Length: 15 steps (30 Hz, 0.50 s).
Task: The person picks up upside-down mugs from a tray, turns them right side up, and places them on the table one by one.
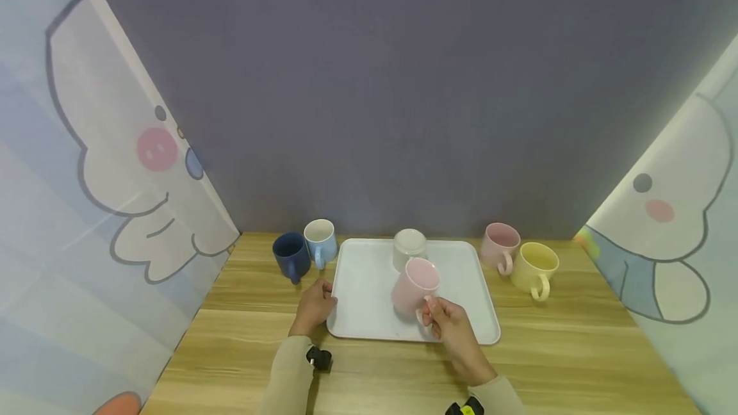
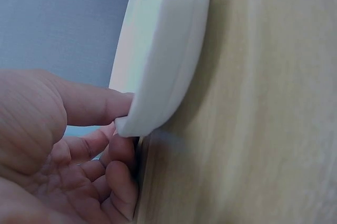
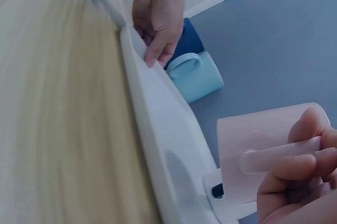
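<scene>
My right hand (image 1: 455,332) grips a pink mug (image 1: 410,293) by its handle, holding it over the front middle of a white tray (image 1: 363,306). In the right wrist view the fingers (image 3: 303,169) curl round the handle of that pink mug (image 3: 239,145). Behind it on the tray a white mug (image 1: 408,253) stands, partly hidden by the pink one. At the tray's left edge is my left hand (image 1: 315,305). The left wrist view shows it pinching the tray rim (image 2: 131,119), thumb on top and fingers beneath.
Left of the tray, a dark blue mug (image 1: 291,253) and a light blue mug (image 1: 320,242) stand side by side. To its right are another pink mug (image 1: 497,248) and a yellow mug (image 1: 533,271). A grey wall (image 1: 369,114) rises behind the wooden table (image 1: 230,338).
</scene>
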### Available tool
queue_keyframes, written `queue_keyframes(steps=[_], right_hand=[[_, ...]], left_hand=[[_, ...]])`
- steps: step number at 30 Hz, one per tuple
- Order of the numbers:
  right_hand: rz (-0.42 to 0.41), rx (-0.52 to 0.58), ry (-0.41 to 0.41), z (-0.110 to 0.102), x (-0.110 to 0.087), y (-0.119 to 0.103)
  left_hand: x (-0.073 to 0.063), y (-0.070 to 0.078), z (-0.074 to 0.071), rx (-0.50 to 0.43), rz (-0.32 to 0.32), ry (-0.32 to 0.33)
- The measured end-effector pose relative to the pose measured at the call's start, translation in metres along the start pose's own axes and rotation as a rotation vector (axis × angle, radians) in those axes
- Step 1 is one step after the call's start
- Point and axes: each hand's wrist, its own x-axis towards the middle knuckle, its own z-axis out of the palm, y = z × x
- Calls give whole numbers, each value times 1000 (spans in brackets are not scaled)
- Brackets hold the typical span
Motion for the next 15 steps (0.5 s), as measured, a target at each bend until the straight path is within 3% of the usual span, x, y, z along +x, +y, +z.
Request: queue_keyframes(steps=[5,15], right_hand=[[-74,-1,15,-2,4,-12],[-113,34,18,-5,6,-31]], left_hand=[[1,0,1,-2,-6,-1],[1,-1,1,0,-11,3]])
